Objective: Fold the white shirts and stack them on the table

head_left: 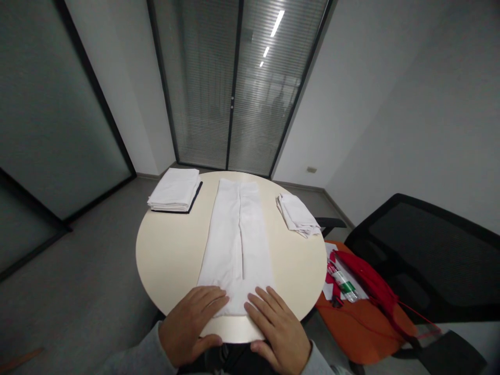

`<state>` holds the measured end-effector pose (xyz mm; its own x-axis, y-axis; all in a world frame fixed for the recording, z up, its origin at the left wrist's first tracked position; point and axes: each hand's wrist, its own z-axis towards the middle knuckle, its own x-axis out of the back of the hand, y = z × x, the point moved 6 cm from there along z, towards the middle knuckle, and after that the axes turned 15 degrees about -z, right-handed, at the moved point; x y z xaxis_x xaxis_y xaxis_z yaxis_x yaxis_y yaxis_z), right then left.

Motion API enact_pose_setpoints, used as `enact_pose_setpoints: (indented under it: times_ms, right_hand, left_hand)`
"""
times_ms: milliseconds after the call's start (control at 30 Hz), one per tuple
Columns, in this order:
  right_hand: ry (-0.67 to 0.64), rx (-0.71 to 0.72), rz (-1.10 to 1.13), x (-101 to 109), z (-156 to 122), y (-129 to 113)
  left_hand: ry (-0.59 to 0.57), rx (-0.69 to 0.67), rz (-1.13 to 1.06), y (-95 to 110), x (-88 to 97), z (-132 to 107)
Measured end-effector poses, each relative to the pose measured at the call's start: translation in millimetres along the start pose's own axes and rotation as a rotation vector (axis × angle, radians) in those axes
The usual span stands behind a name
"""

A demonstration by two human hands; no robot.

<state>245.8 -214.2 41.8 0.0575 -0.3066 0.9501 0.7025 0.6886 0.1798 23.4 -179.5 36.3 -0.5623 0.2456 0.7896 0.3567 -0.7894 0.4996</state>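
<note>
A long white cloth [253, 234] lies flat on the round cream table [167, 260], its two side panels folded in so that their edges meet near the middle, with a narrow gap toward the near end. My left hand [195, 317] rests on the cloth's near left corner, fingers stretched out and thumb at the table's edge. On the near right part lies my right hand [275, 325], palm down with its fingers spread. Neither hand grips anything.
A stack of folded white cloths [175, 187] sits on something dark at the far left. Another folded white pile [297, 214] lies at the right edge. Beside the table, an orange-seated chair [363, 333] carries a plastic bottle [346, 284] and a red bag [367, 276].
</note>
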Motion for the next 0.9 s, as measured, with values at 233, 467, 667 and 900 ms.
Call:
enact_pose_setpoints:
  times_ms: [233,467,667,900]
  right_hand:
    - [0.093,0.041,-0.097,-8.7,-18.7,1.5]
    - [0.188,0.142,0.007,2.0,-28.3,-5.2]
    - [0.342,-0.128,0.416,53.7,-19.6,7.4]
    - [0.256,-0.646,0.682,106.6,38.5,79.3]
  left_hand:
    - [-0.07,-0.045,0.13,1.3,-4.9,-22.9]
    - [0.03,-0.182,-0.063,22.3,22.8,-23.1]
    - [0.327,0.15,-0.215,17.0,55.9,-35.7]
    - [0.477,0.457,-0.591,-3.1,135.6,35.6]
